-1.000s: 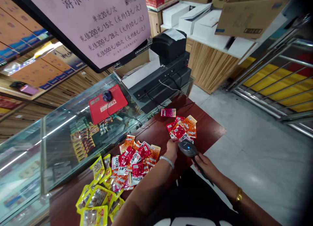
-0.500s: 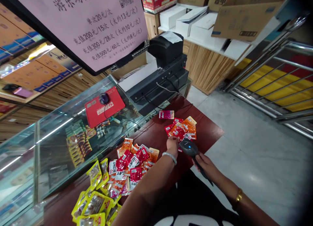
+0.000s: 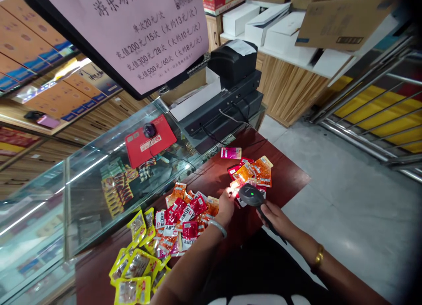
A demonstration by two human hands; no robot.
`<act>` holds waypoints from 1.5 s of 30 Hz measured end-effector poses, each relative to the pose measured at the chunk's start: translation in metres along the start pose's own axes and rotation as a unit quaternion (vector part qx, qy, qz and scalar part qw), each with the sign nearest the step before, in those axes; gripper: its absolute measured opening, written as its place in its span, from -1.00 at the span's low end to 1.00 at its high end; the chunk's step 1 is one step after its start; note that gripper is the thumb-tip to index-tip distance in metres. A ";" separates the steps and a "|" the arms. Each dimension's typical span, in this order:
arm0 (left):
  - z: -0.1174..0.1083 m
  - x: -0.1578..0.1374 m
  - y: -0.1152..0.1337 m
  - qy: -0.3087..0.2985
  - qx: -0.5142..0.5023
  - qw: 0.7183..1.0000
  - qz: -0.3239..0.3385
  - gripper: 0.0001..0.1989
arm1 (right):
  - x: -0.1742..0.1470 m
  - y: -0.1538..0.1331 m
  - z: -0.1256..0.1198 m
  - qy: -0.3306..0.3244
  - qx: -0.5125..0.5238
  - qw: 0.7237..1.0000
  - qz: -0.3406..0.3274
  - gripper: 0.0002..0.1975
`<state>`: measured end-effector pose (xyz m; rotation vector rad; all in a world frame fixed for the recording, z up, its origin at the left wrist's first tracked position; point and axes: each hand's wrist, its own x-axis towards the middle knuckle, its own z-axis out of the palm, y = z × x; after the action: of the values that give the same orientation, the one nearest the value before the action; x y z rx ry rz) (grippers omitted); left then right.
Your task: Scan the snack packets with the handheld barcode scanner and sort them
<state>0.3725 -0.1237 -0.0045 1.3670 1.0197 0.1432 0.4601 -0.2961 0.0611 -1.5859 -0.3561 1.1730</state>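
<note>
I count 1 scanner, 1 lone magenta packet on 1 wooden desk, at least 5 red and orange packets by the scanner, at least 10 mixed packets in the bigger pile, and at least 7 yellow packets; overlap hides exact totals from me. Also: 2 bangles, 1 pale bangle and 1 gold bangle; 1 mouse; 1 red mouse pad; 1 pink sheet with 4 price lines; at least 3 white boxes.
</note>
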 end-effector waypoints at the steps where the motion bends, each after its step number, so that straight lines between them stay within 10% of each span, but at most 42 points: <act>1: -0.007 -0.002 -0.001 0.001 0.001 1.000 -0.013 -0.86 | 0.000 0.000 0.002 -0.011 -0.013 1.000 -0.010 -0.48; 6: -0.094 -0.025 -0.011 0.003 0.161 0.985 -0.056 -0.89 | 0.001 0.008 0.013 -0.063 -0.019 0.998 -0.001 -0.50; 11: -0.168 -0.035 0.001 0.136 0.477 0.867 0.037 -0.73 | 0.001 0.025 0.017 -0.083 -0.012 0.996 0.014 -0.46; 18: -0.033 0.032 0.037 0.028 0.465 0.865 0.184 -0.67 | 0.005 0.037 0.009 -0.020 0.000 1.000 0.015 -0.46; 24: 0.038 0.074 0.058 0.018 0.561 0.816 0.141 -0.45 | 0.000 0.030 -0.003 0.007 0.003 1.000 0.000 -0.51; 28: 0.030 0.073 0.057 -0.005 0.570 0.814 0.106 -0.51 | 0.001 0.030 -0.007 0.025 0.015 1.000 0.002 -0.51; 36: -0.032 0.033 0.016 -0.024 0.349 0.937 0.008 -0.62 | 0.011 0.022 0.001 0.018 0.033 0.999 0.001 -0.52; 45: -0.081 -0.012 -0.001 0.010 0.340 0.940 -0.029 -0.62 | 0.019 0.004 0.024 -0.058 0.002 0.998 0.004 -0.50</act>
<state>0.3110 -0.0713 0.0116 1.9545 1.1810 -0.2684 0.4475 -0.2699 0.0498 -1.5204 -0.4222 1.2744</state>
